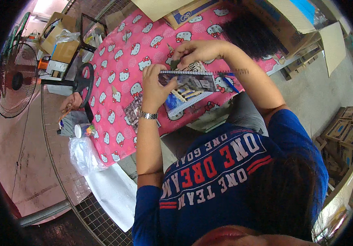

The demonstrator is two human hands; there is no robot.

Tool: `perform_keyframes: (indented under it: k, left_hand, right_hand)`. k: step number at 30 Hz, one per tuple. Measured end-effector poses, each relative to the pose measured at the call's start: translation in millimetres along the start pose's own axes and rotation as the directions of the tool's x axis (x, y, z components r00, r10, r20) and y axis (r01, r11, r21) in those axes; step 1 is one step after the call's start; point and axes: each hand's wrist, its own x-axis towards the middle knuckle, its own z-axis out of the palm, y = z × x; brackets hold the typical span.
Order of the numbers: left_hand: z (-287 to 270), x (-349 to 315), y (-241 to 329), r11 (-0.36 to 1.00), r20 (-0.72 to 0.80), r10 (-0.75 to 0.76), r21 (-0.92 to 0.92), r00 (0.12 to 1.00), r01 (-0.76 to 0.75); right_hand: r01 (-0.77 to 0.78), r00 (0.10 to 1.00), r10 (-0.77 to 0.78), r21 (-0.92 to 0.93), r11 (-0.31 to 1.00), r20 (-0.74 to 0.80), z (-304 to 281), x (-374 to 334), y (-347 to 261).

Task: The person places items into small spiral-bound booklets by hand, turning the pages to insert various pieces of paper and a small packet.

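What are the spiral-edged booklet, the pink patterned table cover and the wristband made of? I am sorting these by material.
The spiral-edged booklet looks like glossy printed paper or card on a wire coil, going by its sheen and ribbed edge. The pink patterned table cover seems soft cloth or thin plastic sheet; hard to tell. The silvery wristband on the left hand looks like shiny linked metal.

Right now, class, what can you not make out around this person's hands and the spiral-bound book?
Head view only:
- Small dark piece in the right hand: too small to identify.
- Spiral-bound book: left part hidden by the left hand.
- Blue pen: partly behind the right forearm.
- Cardboard boxes: cut off by the rim.
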Motion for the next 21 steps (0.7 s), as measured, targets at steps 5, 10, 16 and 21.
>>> perform_keyframes:
  k: [5,10,16,21]
  left_hand:
    - [0.3,-1.7,-2.9,1.000,-0.002,-0.007,-0.020,1.000,0.007]
    - [-0.1,-5.8,-2.2,0.997,-0.005,-0.062,-0.042,0.998,0.062]
    - [-12.5,-6.6,-16.3,0.992,-0.006,-0.108,-0.070,0.994,0.107]
    - [-18.2,-7.6,-30.0,0.994,0.031,-0.095,-0.052,0.995,0.097]
  right_hand:
    - [0.029,0.996,-0.052,0.299,0.954,0.069,3.4,-1.3,-4.4]
    - [-0.001,0.996,-0.038,0.431,0.902,0.082,3.4,1.6,-10.7]
    - [0.113,0.988,-0.156,0.647,0.754,0.009,8.7,6.0,-12.5]
    - [0.066,0.990,-0.084,0.154,0.986,0.112,3.4,34.8,-2.5]
